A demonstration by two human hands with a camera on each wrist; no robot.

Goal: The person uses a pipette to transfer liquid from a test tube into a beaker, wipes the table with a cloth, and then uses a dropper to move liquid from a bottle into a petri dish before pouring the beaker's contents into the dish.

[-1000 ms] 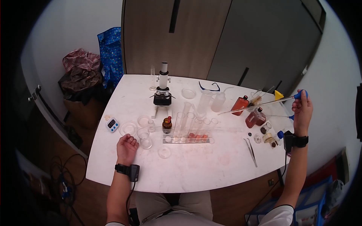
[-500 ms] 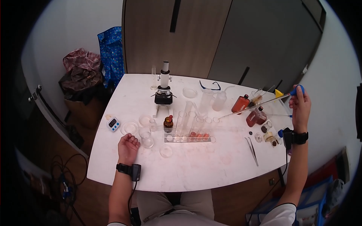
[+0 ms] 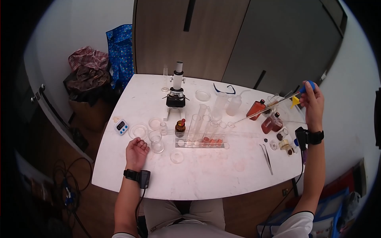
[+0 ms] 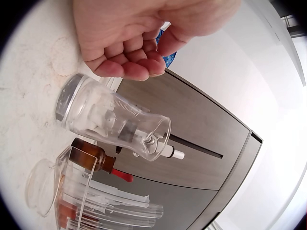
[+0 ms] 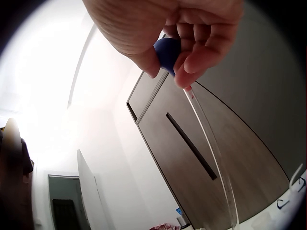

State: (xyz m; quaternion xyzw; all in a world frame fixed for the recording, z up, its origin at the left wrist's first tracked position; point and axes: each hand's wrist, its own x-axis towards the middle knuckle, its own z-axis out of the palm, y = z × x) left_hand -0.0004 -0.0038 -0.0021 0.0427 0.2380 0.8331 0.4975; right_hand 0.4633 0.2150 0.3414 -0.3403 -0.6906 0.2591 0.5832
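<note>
Raised over the table's right side, my right hand [image 3: 313, 105] grips a long glass pipette [image 5: 211, 134] by its blue rubber bulb [image 5: 168, 53]. The pipette slants down leftward, its tip near the tops of the test tubes [image 3: 195, 126] in a clear rack [image 3: 200, 145]. Some tubes hold reddish liquid at the bottom. My left hand [image 3: 136, 154] rests palm up at the table's left, fingers loosely curled around nothing. Beside it stands a clear waisted glass vessel [image 4: 115, 115], with a brown dropper bottle [image 4: 88, 154] with a red top beyond.
A microscope [image 3: 176, 97] stands at the back left, a timer [image 3: 121, 127] at the left edge. Brown reagent bottles [image 3: 256, 110], small jars and tweezers [image 3: 266, 159] are on the right. A petri dish [image 3: 176, 156] lies before the rack. Blue-framed glasses [image 3: 224, 89] lie behind.
My right hand has moved up and slightly left, so the pipette slants more steeply, its tip still near the tubes. My left hand stays in place. The head view has shifted a little.
</note>
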